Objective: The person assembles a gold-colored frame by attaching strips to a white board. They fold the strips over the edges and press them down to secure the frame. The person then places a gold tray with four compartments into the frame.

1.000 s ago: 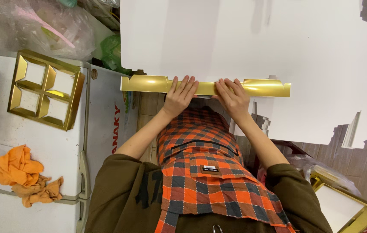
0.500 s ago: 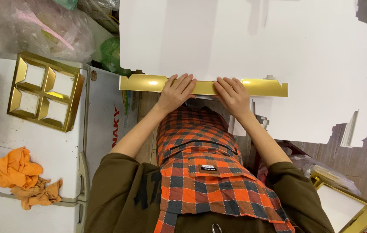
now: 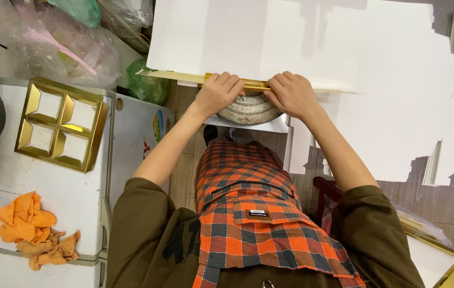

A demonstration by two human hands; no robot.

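- Head view: left hand (image 3: 217,92) and right hand (image 3: 290,94) both clench the gold strip (image 3: 252,84) along the white board's (image 3: 269,42) near edge, at twelve o'clock.
- Gold grid frame (image 3: 60,124) lies at nine o'clock; orange cloth (image 3: 30,230) at eight.

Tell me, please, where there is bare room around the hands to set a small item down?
The large white board is bare beyond both hands. The white tabletop has room between the gold lattice frame and crumpled orange cloth. Upper left is crowded with plastic bags.
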